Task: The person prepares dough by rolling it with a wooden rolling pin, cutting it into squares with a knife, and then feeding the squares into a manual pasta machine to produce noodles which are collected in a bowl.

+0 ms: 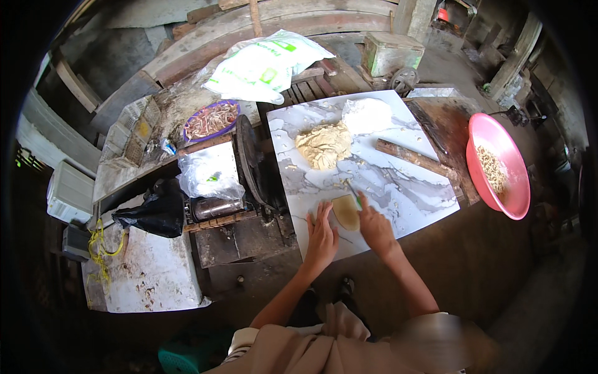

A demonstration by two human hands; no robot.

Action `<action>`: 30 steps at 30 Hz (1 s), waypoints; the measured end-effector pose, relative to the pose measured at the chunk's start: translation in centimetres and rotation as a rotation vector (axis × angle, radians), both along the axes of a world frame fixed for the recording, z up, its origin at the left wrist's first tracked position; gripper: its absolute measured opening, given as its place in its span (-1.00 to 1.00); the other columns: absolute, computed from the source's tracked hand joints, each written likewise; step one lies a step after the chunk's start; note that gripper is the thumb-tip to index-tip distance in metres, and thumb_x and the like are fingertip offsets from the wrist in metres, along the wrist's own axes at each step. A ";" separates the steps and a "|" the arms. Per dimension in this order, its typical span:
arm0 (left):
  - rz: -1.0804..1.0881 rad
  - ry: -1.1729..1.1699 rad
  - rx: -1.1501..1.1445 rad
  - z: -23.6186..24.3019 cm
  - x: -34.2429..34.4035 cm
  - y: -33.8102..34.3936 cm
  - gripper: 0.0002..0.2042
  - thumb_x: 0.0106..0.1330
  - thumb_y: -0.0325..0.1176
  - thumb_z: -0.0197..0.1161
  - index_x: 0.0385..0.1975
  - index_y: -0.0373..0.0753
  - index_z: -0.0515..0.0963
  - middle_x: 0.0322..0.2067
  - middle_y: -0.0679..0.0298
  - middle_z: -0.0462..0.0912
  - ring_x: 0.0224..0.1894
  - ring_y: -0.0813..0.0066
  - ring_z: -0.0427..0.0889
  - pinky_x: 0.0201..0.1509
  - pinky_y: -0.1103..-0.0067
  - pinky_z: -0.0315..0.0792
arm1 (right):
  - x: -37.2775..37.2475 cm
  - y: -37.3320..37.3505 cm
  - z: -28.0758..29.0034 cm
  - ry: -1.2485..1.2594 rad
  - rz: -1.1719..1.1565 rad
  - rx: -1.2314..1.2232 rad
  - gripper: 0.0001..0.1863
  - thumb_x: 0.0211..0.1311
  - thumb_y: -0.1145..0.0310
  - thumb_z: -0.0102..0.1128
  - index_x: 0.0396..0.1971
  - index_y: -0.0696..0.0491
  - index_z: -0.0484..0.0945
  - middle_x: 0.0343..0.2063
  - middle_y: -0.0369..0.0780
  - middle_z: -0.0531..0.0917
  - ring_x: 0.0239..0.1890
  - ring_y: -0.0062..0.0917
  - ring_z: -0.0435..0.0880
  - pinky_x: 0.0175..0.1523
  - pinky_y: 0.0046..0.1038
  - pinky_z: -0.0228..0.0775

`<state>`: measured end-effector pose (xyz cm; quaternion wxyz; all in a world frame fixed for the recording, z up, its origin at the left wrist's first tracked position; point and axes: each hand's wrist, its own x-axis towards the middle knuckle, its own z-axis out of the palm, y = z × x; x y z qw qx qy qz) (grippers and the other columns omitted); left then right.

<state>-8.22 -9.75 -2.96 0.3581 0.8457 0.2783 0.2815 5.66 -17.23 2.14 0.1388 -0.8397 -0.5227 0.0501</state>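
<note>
Grip status, right side: my right hand is folded around a slim knife with a greenish handle, its blade directed away from the body, toward the far side of the table. My left hand has its fingers extended and spread a little, palm down, holding nothing that I can see. Between the two hands lies a flat piece of dough, straight along its far edge and rounded at the near end; it rests on the marbled table. I register the left fingers just beside its left edge, but I cannot tell whether they touch it. Small dough scraps are scattered near the blade. Further back on the same surface, I locate a large mound of dough, with a white heap adjoining it on the far right. A wooden rolling pin lies at a slant toward the right edge. Off that edge, I note a pink basin containing small pale pieces. To the left of the table stand a dark wheel and, beyond it, a purple-rimmed basket filled with pinkish strips.
</note>
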 end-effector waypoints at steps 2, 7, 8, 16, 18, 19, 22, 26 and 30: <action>-0.015 -0.007 -0.021 -0.3 0.0 0.3 -0.40 0.23 -0.60 0.00 0.26 -0.31 -0.06 0.28 0.00 0.16 0.40 0.08 0.00 0.38 0.01 -0.33 | -1.9 0.3 0.4 0.101 0.051 -0.064 -0.10 0.09 0.53 -0.02 0.40 -0.07 -0.26 -0.52 0.02 0.59 -0.54 -0.08 0.62 -0.42 -0.10 0.49; -0.061 -0.068 -0.002 -1.0 -0.1 1.3 -0.42 0.16 -0.67 -0.04 0.23 -0.35 0.01 0.24 -0.06 0.18 0.38 0.04 0.02 0.38 0.03 -0.31 | -4.5 0.8 0.7 0.111 0.019 -0.118 -0.16 0.10 0.57 -0.05 0.39 -0.08 -0.16 -0.52 0.03 0.58 -0.50 -0.04 0.62 -0.38 -0.09 0.49; -0.065 -0.077 0.004 -1.2 -0.1 1.5 -0.42 0.15 -0.67 -0.03 0.23 -0.35 0.02 0.23 -0.05 0.20 0.38 0.04 0.02 0.38 0.03 -0.31 | -4.8 0.8 0.7 0.110 0.011 -0.114 -0.16 0.10 0.57 -0.04 0.39 -0.08 -0.16 -0.52 0.03 0.58 -0.50 -0.04 0.62 -0.38 -0.09 0.49; -0.069 -0.019 0.036 -1.6 -0.2 1.7 -0.43 0.17 -0.61 0.01 0.23 -0.35 0.03 0.21 -0.03 0.20 0.38 0.03 0.01 0.38 0.03 -0.29 | -5.7 1.1 -0.3 0.077 -0.026 -0.102 -0.16 0.10 0.55 -0.02 0.39 -0.04 -0.16 -0.56 0.01 0.58 -0.50 -0.05 0.62 -0.39 -0.10 0.49; -0.074 -0.008 0.046 -1.7 -0.3 1.7 -0.43 0.19 -0.59 0.01 0.23 -0.35 0.03 0.22 -0.03 0.18 0.38 0.02 0.01 0.38 0.03 -0.29 | -5.8 1.1 -0.7 0.048 -0.039 -0.134 -0.15 0.10 0.55 -0.02 0.39 -0.04 -0.17 -0.57 0.00 0.58 -0.51 -0.06 0.63 -0.40 -0.11 0.50; -0.076 -0.006 0.058 -1.7 -0.3 1.6 -0.43 0.19 -0.58 0.01 0.23 -0.34 0.03 0.23 -0.03 0.16 0.38 0.02 0.01 0.38 0.03 -0.29 | -5.8 1.1 -0.9 0.053 -0.033 -0.117 -0.15 0.11 0.54 -0.01 0.39 -0.05 -0.17 -0.57 -0.01 0.58 -0.51 -0.07 0.63 -0.40 -0.11 0.50; -0.074 -0.014 0.064 -1.7 -0.3 1.5 -0.44 0.20 -0.56 0.01 0.23 -0.33 0.03 0.23 -0.03 0.17 0.38 0.01 0.00 0.38 0.03 -0.30 | -6.2 1.1 -1.4 0.036 -0.051 -0.127 -0.14 0.12 0.51 0.02 0.40 -0.08 -0.18 -0.57 -0.02 0.58 -0.51 -0.09 0.64 -0.41 -0.12 0.51; -0.080 -0.034 0.013 -1.1 -0.5 1.4 -0.44 0.21 -0.56 0.00 0.23 -0.32 0.02 0.24 -0.05 0.21 0.40 0.04 -0.01 0.39 0.04 -0.34 | -6.8 0.5 -1.9 0.019 -0.081 -0.113 -0.13 0.13 0.48 0.05 0.40 -0.12 -0.19 -0.56 -0.03 0.58 -0.52 -0.12 0.64 -0.43 -0.12 0.50; -0.080 0.006 -0.009 -0.6 -0.7 1.3 -0.46 0.21 -0.58 -0.01 0.22 -0.30 0.02 0.25 -0.03 0.23 0.40 0.08 -0.01 0.39 0.05 -0.36 | -7.5 -0.9 -1.9 -0.025 -0.093 -0.118 -0.11 0.11 0.51 0.04 0.40 -0.13 -0.21 -0.57 -0.05 0.57 -0.56 -0.14 0.63 -0.48 -0.14 0.49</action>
